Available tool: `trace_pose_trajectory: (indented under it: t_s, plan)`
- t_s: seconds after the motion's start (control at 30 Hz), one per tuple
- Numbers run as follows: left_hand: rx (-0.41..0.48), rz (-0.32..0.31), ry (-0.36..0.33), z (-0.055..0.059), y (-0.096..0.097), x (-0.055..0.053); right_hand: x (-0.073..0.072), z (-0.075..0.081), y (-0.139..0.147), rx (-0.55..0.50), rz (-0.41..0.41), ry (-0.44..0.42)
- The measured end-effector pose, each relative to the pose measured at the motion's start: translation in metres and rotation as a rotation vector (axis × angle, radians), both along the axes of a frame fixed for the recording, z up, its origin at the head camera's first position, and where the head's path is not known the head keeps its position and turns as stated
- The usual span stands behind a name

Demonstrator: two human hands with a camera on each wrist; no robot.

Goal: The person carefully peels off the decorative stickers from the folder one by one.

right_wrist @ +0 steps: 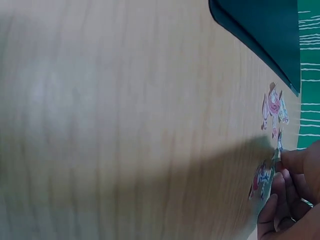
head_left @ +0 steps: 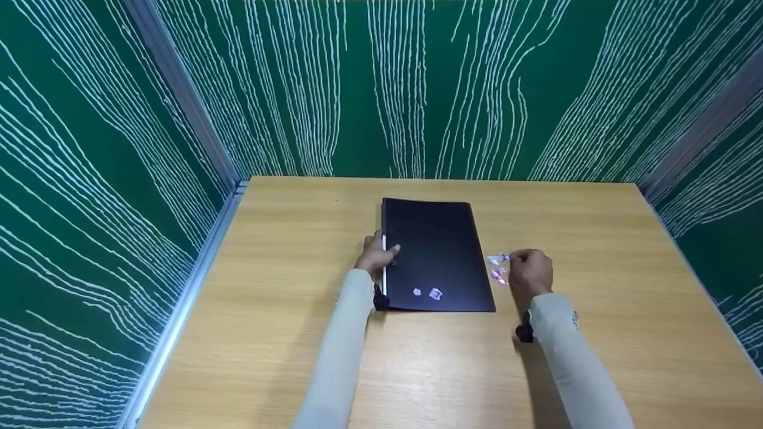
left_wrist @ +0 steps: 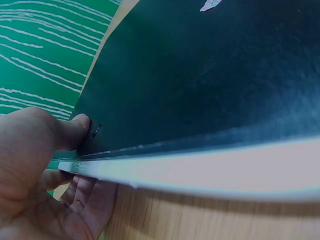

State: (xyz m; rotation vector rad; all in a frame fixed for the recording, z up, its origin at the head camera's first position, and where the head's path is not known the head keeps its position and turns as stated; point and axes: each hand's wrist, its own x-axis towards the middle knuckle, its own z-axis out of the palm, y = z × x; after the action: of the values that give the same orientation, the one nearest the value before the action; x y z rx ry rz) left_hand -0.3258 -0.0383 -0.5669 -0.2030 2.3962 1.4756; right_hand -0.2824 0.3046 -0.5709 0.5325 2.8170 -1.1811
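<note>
A black folder (head_left: pixel 432 250) with a white strip along its left edge lies on the wooden table. My left hand (head_left: pixel 377 254) grips that edge, thumb on top and fingers beneath, as the left wrist view of the folder (left_wrist: pixel 190 85) shows. Two small paper cutouts (head_left: pixel 436 294) rest on the lower part of the cover. Right of the folder, my right hand (head_left: pixel 532 272) pinches a small pinkish cutout (right_wrist: pixel 279 142) between thumb and fingertips. More pink and pale cutouts (head_left: pixel 498 274) lie on the table close to these fingers; their printed shapes are too small to read.
The wooden table (head_left: pixel 286 238) extends around the folder on all sides. Green walls (head_left: pixel 357 89) with white wavy lines stand behind and at both sides, with a grey metal post (head_left: pixel 185 89) at the left corner. Dark wrist devices (head_left: pixel 524 330) sit at both cuffs.
</note>
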Motion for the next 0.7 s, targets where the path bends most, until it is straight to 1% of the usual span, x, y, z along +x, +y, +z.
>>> trace_pose_trajectory:
  t_s: [0.2,0.3,0.43,0.53,0.7]
  plan:
    - [0.022,0.026,-0.025,-0.002,0.002,-0.002,0.004,0.004,0.005,0.047,0.029,0.051]
    - [0.029,0.029,-0.031,-0.003,0.003,-0.003,0.006,0.006,0.006,0.040,0.035,0.051]
    - [0.011,-0.008,0.017,-0.001,0.002,-0.001,0.006,0.005,0.007,0.058,0.046,0.046]
    - [-0.010,-0.031,0.046,0.001,0.001,0.000,0.006,0.004,0.003,0.083,0.055,0.072]
    - [-0.010,-0.008,0.005,0.002,0.001,0.001,0.009,0.003,-0.013,0.055,0.104,0.140]
